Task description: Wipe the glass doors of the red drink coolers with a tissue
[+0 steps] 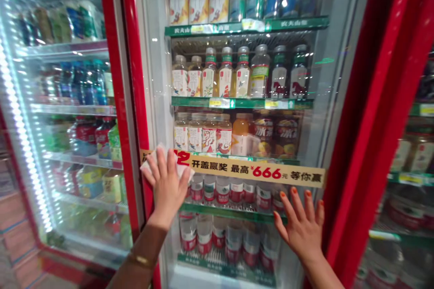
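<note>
My left hand [166, 187] presses a white cloth [166, 165] flat against the glass door [159, 253] of a red-framed drinks fridge, with its fingers spread. The cloth sits at the left end of a yellow promotional strip [237, 169] stuck across the glass, close to the red door frame [134, 99]. My right hand [300, 228] rests open on the same glass, just below the strip's right end, and holds nothing. Its fingernails are painted orange. Behind the glass, bottled drinks [217, 76] stand in rows on shelves with green price rails.
A second glass fridge door [64, 113], stocked with bottles, stands to the left, and another red-framed door [373, 99] closes off the right side. Stacked pink-and-white goods [16, 235] show low at the far left. Reflections and bright LED strips mark the glass.
</note>
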A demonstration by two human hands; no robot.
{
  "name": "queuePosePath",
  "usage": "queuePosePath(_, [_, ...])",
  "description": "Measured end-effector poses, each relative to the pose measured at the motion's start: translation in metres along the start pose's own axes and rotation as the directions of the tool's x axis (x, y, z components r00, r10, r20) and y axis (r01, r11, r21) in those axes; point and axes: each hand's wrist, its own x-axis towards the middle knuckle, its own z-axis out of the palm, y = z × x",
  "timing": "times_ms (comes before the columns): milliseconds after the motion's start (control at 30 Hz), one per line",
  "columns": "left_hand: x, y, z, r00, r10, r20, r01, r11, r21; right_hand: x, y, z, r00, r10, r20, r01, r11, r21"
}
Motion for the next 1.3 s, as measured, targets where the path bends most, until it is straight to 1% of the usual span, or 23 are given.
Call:
queuePosePath(33, [0.014,0.011,-0.001,1.000,-0.020,-0.014,0.019,1.000,-0.020,0.000,0.000,0.000,1.000,0.006,-0.001,-0.006,1.000,0.003])
queuePosePath(100, [0.012,0.036,0.001,0.991,0.134,-0.005,-0.134,0.990,-0.039,0.000,0.000,-0.001,1.000,0.018,0.008,-0.018,1.000,0.013])
queuePosePath(133, [-0.002,0.044,0.003,0.961,0.275,0.005,-0.275,0.961,-0.039,0.000,0.000,-0.001,1.000,0.020,0.010,-0.021,1.000,0.019])
queuePosePath(200, [-0.040,0.048,0.008,0.833,0.553,0.022,-0.551,0.833,-0.050,0.000,0.000,0.000,1.000,0.022,0.006,-0.022,0.999,0.027])
queuePosePath(267, [-0.061,0.036,0.009,0.774,0.633,0.019,-0.632,0.774,-0.046,-0.001,0.001,0.001,1.000,0.022,0.005,-0.022,0.999,0.030])
queuePosePath(333, [-0.044,0.021,0.005,0.884,0.468,0.001,-0.467,0.884,-0.028,-0.002,0.001,0.003,1.000,0.016,0.010,-0.016,0.999,0.028])
queuePosePath(400, [0.003,0.021,-0.002,0.990,0.134,-0.038,-0.136,0.990,-0.036,-0.003,0.001,0.003,1.000,0.011,0.006,-0.011,1.000,0.017])
queuePosePath(467, [0.048,0.040,-0.008,0.997,-0.042,-0.070,0.035,0.995,-0.092,-0.003,0.001,0.003,1.000,0.015,0.008,-0.015,1.000,0.006])
queuePosePath(533, [0.062,0.067,-0.009,0.995,0.049,-0.085,-0.057,0.994,-0.098,-0.004,0.002,0.002,0.999,0.024,0.025,-0.024,1.000,0.003])
queuePosePath(600, [0.039,0.085,-0.006,0.939,0.333,-0.084,-0.339,0.938,-0.068,-0.005,0.002,0.001,0.999,0.024,0.040,-0.024,1.000,0.008])
queuePosePath(667, [-0.002,0.083,-0.002,0.796,0.601,-0.068,-0.604,0.795,-0.044,-0.007,0.002,0.002,0.999,0.024,0.040,-0.025,1.000,0.012])
queuePosePath(700, [-0.017,0.075,0.000,0.744,0.665,-0.062,-0.668,0.743,-0.039,-0.008,0.003,0.003,0.999,0.028,0.037,-0.028,1.000,0.010])
queuePosePath(733, [-0.024,0.064,0.000,0.733,0.678,-0.058,-0.680,0.732,-0.035,-0.009,0.003,0.004,0.999,0.031,0.037,-0.032,0.999,0.007])
queuePosePath(800, [-0.010,0.046,-0.003,0.846,0.529,-0.065,-0.532,0.846,-0.037,-0.010,0.003,0.006,0.999,0.037,0.040,-0.037,0.999,-0.002])
queuePosePath(867, [0.031,0.045,-0.009,0.967,0.240,-0.085,-0.246,0.966,-0.078,-0.010,0.002,0.007,0.998,0.040,0.040,-0.040,0.999,-0.009])
queuePosePath(933, [0.070,0.066,-0.014,0.993,0.063,-0.095,-0.075,0.988,-0.132,-0.009,0.002,0.006,0.999,0.040,0.036,-0.040,0.999,-0.010])
queuePosePath(967, [0.079,0.080,-0.015,0.991,0.089,-0.101,-0.103,0.985,-0.140,-0.008,0.002,0.006,0.999,0.038,0.033,-0.038,0.999,-0.006])
queuePosePath(1033, [0.071,0.105,-0.014,0.939,0.329,-0.101,-0.339,0.934,-0.109,-0.007,0.002,0.004,0.999,0.032,0.031,-0.032,0.999,0.011])
queuePosePath(1100, [0.040,0.111,-0.009,0.764,0.640,-0.083,-0.645,0.762,-0.056,-0.007,0.003,0.004,0.999,0.034,0.029,-0.035,0.999,0.027])
queuePosePath(1133, [0.024,0.106,-0.007,0.666,0.743,-0.071,-0.746,0.665,-0.034,-0.008,0.003,0.004,0.999,0.041,0.028,-0.041,0.999,0.029])
queuePosePath(1167, [0.014,0.097,-0.006,0.612,0.788,-0.057,-0.790,0.612,-0.019,-0.009,0.003,0.005,0.998,0.046,0.030,-0.046,0.999,0.025])
queuePosePath(1200, [0.012,0.087,-0.006,0.624,0.780,-0.046,-0.782,0.624,-0.012,-0.011,0.003,0.006,0.998,0.048,0.036,-0.049,0.999,0.017])
queuePosePath(1300, [0.052,0.074,-0.014,0.882,0.467,-0.055,-0.470,0.881,-0.050,-0.015,0.003,0.010,0.998,0.048,0.050,-0.048,0.999,-0.012])
